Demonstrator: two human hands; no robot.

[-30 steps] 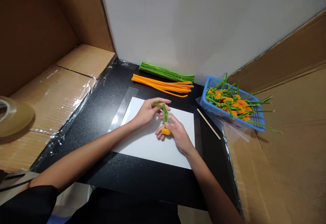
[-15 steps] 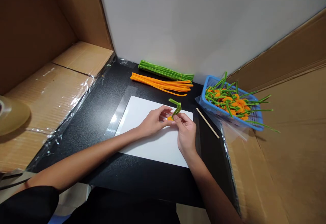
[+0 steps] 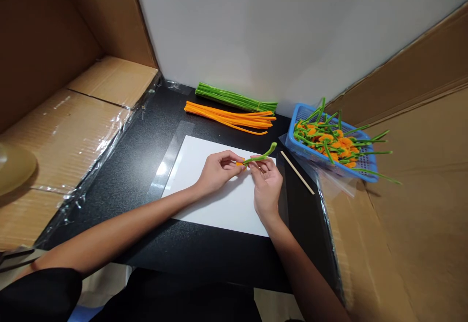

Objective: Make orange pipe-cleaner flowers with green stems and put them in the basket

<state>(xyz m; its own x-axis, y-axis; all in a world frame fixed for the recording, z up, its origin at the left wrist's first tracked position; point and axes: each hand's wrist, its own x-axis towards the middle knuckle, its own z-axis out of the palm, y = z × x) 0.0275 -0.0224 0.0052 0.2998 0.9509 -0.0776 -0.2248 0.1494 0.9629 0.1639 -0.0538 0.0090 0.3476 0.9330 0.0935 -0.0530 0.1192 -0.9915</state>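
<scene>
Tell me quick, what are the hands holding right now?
Left hand: closed, pinching a green pipe cleaner near its orange end.
Right hand: closed, pinching the same pipe cleaner.

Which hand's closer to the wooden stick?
Right. The right hand sits just left of the wooden stick, not touching it; the left hand is farther left, past the green pipe cleaner both hands hold.

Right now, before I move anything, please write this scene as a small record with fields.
left hand: pinches a green pipe cleaner near its orange tuft
right hand: holds the same green pipe cleaner
under hands: white sheet on a black table
behind: green pipe cleaners, orange pipe cleaners
right: blue basket of pipe-cleaner flowers
</scene>
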